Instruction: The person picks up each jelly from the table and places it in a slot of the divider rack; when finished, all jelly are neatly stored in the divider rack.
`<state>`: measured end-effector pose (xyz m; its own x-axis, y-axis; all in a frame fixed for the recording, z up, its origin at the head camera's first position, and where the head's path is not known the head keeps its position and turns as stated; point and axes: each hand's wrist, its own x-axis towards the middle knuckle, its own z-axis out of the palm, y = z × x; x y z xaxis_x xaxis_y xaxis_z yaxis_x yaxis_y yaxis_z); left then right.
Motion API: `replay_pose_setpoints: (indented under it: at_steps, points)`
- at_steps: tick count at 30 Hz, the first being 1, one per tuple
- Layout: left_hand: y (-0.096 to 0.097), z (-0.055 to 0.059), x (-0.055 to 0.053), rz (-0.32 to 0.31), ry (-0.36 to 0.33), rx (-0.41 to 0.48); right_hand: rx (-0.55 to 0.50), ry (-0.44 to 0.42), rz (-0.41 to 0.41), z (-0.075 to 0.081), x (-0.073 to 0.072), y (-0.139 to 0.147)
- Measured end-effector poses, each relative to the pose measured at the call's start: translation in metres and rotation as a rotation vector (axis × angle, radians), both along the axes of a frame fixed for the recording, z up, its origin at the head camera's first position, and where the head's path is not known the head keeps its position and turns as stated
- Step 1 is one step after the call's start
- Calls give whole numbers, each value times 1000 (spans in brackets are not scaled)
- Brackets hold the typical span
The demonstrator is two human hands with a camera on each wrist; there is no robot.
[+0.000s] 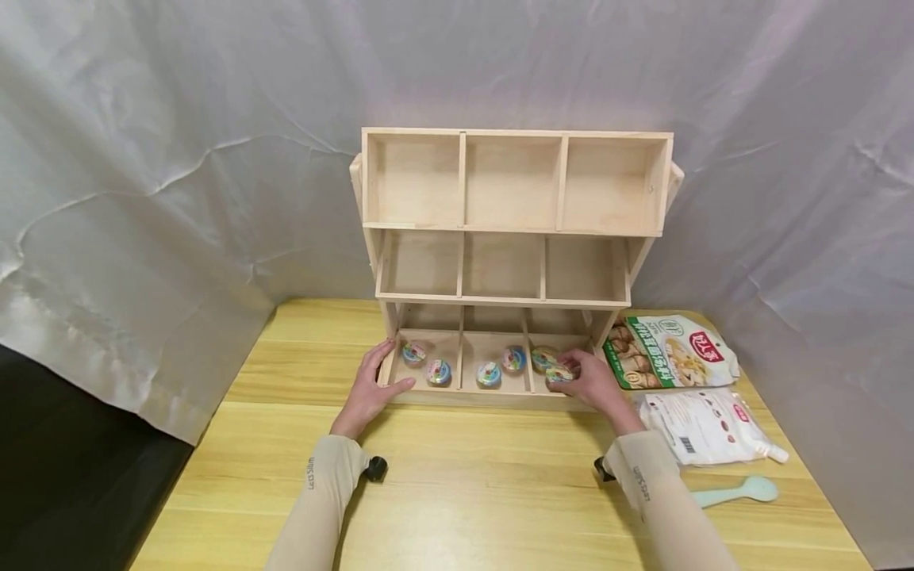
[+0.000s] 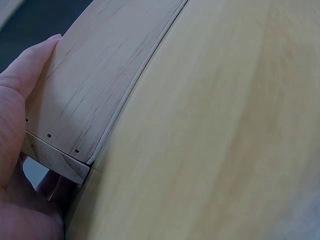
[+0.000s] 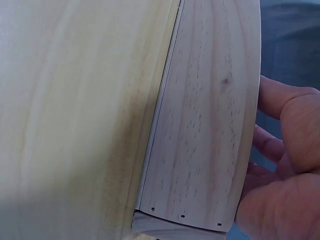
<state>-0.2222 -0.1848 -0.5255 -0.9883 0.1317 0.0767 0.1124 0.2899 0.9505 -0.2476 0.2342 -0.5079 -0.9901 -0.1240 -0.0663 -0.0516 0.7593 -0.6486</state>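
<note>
A three-tier wooden rack (image 1: 510, 300) stands on the table, with three compartments per tier. Small round jelly cups with colourful printed lids lie in its bottom tier: two at left, including one cup (image 1: 439, 373), two in the middle with a blue-edged cup (image 1: 513, 359), and two at right. My left hand (image 1: 366, 394) grips the bottom tier's left front corner, thumb along the front board (image 2: 105, 65), fingers round the side. Reaching into the bottom right compartment, my right hand (image 1: 596, 385) pinches the nearer jelly cup (image 1: 558, 373); another cup (image 1: 544, 358) sits just behind it.
Right of the rack lie a green and white food bag (image 1: 674, 349) and a white spouted pouch (image 1: 707, 424). A pale blue spoon (image 1: 750, 489) is nearer the front. Grey curtains (image 1: 178, 159) hang behind and beside the table (image 1: 457, 492).
</note>
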Motion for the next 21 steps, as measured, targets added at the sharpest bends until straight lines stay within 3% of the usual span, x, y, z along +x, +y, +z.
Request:
replay_pose_setpoints:
  at_steps: [5, 21]
  points:
    - [0, 0, 0, 1, 2, 1, -5, 17, 2, 0, 1, 1]
    - [1, -1, 0, 8, 13, -2, -43, 242, 62, 13, 27, 26]
